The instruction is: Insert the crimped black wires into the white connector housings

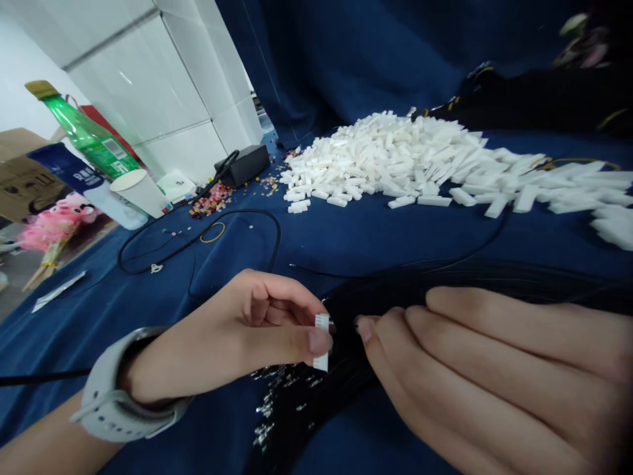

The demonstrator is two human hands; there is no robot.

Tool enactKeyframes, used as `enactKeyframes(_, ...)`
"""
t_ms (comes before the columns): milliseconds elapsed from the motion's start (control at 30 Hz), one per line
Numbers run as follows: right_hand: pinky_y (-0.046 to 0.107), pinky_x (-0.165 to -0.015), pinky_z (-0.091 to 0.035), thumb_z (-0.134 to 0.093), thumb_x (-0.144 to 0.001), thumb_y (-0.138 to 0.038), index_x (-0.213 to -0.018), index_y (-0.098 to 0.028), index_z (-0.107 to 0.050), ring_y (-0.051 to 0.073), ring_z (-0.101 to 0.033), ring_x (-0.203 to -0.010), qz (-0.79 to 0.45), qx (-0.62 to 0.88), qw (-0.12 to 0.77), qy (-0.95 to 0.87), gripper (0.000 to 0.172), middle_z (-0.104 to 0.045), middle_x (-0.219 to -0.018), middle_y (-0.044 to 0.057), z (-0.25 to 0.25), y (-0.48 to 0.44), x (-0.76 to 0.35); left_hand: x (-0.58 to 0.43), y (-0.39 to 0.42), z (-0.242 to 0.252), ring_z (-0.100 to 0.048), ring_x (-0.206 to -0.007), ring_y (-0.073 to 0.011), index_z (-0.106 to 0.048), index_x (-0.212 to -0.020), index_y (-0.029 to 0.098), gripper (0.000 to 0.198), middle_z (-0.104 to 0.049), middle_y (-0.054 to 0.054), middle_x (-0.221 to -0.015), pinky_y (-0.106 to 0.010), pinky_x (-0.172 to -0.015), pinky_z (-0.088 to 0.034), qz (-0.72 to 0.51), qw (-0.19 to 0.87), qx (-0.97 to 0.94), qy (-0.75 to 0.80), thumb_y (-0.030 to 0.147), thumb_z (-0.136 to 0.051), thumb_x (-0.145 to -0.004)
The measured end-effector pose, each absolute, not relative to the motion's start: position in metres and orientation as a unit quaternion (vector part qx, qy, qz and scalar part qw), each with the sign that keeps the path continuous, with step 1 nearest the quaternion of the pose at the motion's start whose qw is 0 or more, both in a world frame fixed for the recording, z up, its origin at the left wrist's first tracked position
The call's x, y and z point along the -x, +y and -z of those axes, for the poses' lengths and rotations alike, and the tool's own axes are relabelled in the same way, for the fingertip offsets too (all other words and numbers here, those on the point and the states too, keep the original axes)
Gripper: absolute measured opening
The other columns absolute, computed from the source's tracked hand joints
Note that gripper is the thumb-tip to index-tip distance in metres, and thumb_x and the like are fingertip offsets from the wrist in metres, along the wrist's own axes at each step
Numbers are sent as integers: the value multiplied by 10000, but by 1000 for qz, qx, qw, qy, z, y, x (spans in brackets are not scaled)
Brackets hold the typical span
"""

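Observation:
My left hand (237, 333), with a grey watch on the wrist, pinches a small white plastic connector (322, 341) between thumb and fingers. My right hand (494, 379) is close beside it, fingers pressed together, the fingertips on a thick bundle of thin black wires (445, 280) that crosses the blue cloth. What the right fingertips pinch, if anything, is hidden. Metal wire ends (270, 409) glint below the connector. A big heap of white connectors (405, 158) lies farther back.
Blue cloth (346, 237) covers the table and hangs behind it. At the left stand a green bottle (89, 135), a white paper cup (141, 191), a black box (244, 163) with scissors, a small pile of coloured bits (212, 198) and a looped black cable (198, 241).

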State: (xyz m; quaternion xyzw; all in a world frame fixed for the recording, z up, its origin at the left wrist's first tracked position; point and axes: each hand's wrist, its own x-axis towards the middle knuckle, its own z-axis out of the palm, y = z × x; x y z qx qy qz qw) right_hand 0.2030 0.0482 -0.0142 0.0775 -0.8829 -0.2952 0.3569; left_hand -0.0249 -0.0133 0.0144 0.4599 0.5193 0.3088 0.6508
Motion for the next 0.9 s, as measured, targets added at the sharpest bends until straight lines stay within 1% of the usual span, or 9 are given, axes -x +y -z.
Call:
enactKeyframes(100,332,-671,-481,-491,-972,-227,-896,-238,-764,133,-592,-734,293,-77,352,-885,284,-712,-876,-13,15,46,-202,24,-12,-18,-558,-521,-19,-779,-735,174,204,-726,66,-596,-69,-482,-380,-293,680,-425,521,-13,-842,-687)
enactKeyframes(233,325,-678,-473,-499,-934,-134,-924,-243,-761,121,-584,-721,299,-72,360,-881,284,-703,-863,-28,18,43,-200,21,-14,-18,-624,-569,-23,-781,-718,175,197,-737,69,-597,-59,-531,-430,-306,688,-411,513,-14,-834,-707)
enactKeyframes(367,335,-711,-467,-518,-933,-166,-984,-238,-770,124,-588,-741,281,-91,358,-886,268,-708,-905,-20,22,39,-197,17,-16,-17,-636,-579,-27,-779,-697,177,184,-730,69,-595,-67,-570,-473,-321,694,-408,499,1,-829,-717)
enactKeyframes(467,343,-718,-458,-491,-941,-158,-908,-252,-763,125,-570,-724,271,-76,381,-881,289,-703,-878,-27,19,39,-195,16,-17,-19,-621,-563,-17,-776,-685,185,210,-720,82,-578,-53,-550,-461,-341,690,-409,491,-18,-829,-700)
enactKeyframes(567,368,-661,-436,-453,-966,-145,-868,-239,-734,123,-532,-696,269,-28,398,-876,313,-690,-851,-33,11,42,-196,20,-15,-23,-607,-556,-8,-793,-727,186,203,-728,81,-590,-37,-538,-451,-362,663,-428,496,-15,-822,-720)
enactKeyframes(667,387,-589,-386,-519,-942,-127,-827,-213,-696,140,-535,-712,285,26,412,-865,228,-673,-830,-23,3,49,-198,23,-13,-24,-622,-568,-18,-795,-741,177,131,-731,64,-611,-49,-556,-484,-380,635,-445,503,55,-797,-790)
enactKeyframes(767,357,-554,-367,-571,-921,-106,-813,-186,-684,136,-527,-661,351,7,374,-858,175,-652,-759,-7,-4,60,-198,22,-12,-21,-656,-606,-29,-789,-763,195,115,-733,72,-632,-63,-593,-521,-408,620,-439,506,91,-789,-812)
enactKeyframes(833,333,-555,-374,-520,-937,-75,-841,-166,-689,134,-543,-644,380,4,334,-863,214,-674,-773,16,-7,66,-197,22,-11,-18,-673,-628,-35,-778,-772,198,93,-737,73,-646,-70,-618,-537,-419,602,-433,524,120,-801,-815)
enactKeyframes(900,324,-570,-381,-462,-940,-35,-835,-151,-681,151,-565,-664,377,27,325,-867,268,-696,-817,56,-7,68,-197,23,-9,-14,-678,-641,-34,-763,-778,193,84,-741,71,-661,-69,-625,-534,-441,562,-439,546,135,-805,-821)
